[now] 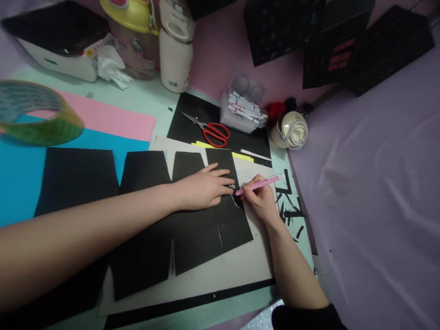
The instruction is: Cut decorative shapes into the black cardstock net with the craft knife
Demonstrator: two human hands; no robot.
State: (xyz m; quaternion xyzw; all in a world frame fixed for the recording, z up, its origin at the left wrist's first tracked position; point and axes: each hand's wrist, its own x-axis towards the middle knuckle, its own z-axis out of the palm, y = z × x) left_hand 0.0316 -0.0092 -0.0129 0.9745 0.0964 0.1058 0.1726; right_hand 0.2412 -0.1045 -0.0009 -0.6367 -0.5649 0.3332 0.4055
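Observation:
My left hand (206, 187) lies flat on a large piece of black paper (144, 243), fingers spread near its right part. That paper has notches cut into its top and bottom edges, and thin pale lines show on it. In my right hand (263, 201) is a pink pen (259, 184), gripped near its tip, which points down at the paper's right edge beside my left fingertips. A small white drawn mark shows there, next to a curved line. Beneath the black paper lies a whitish board (237, 266).
Red-handled scissors (215, 133) lie behind on black paper, near a white pen (255, 155) and a box of markers (242, 110). Black scraps (290, 208) lie at right. At left are a tape roll (68, 121), blue paper (20, 183) and pink paper (117, 117). Bottles (176, 55) stand behind.

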